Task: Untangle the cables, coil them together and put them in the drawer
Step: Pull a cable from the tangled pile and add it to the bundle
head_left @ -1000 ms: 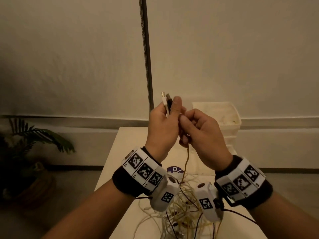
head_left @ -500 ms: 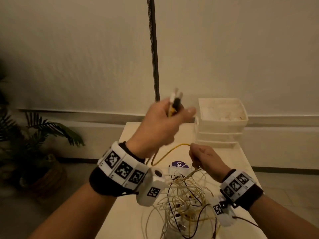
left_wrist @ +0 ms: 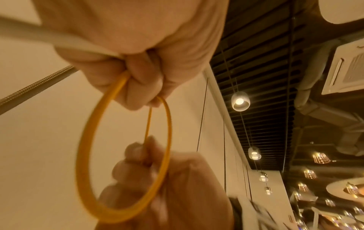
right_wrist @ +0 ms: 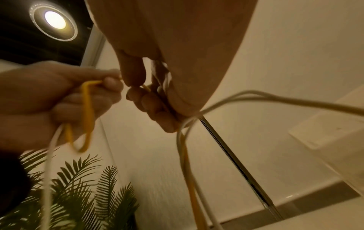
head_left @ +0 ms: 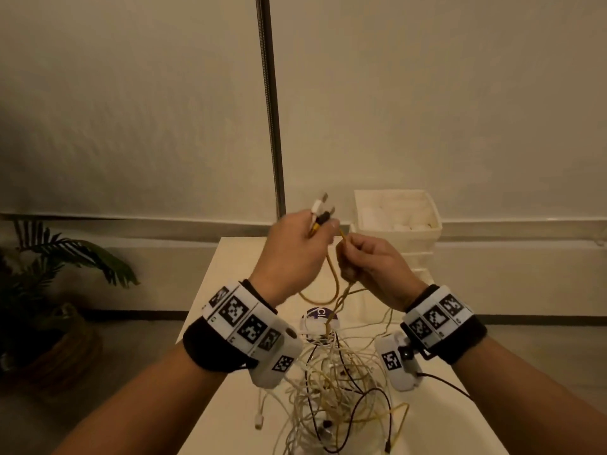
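Note:
A tangle of white, yellow and black cables (head_left: 331, 405) lies on the white table (head_left: 230, 382) below my hands. My left hand (head_left: 295, 254) is raised and grips several cable plug ends (head_left: 320, 211) that stick up from its fist, with a yellow cable loop (left_wrist: 86, 155) hanging below it. My right hand (head_left: 368, 261), close beside the left, pinches the yellow cable (head_left: 343, 238) and holds white and yellow strands (right_wrist: 185, 140) that run down to the tangle. A white stack of drawers (head_left: 397, 224) stands at the table's far right, its top one open.
A purple and white round object (head_left: 320, 318) lies on the table behind the tangle. A metal pole (head_left: 271, 106) rises behind the table against the wall. A potted plant (head_left: 49, 290) stands on the floor to the left.
My right hand has come back up from the tangle to beside my left hand, drawing yellow cable with it. A yellow loop now hangs from my left hand.

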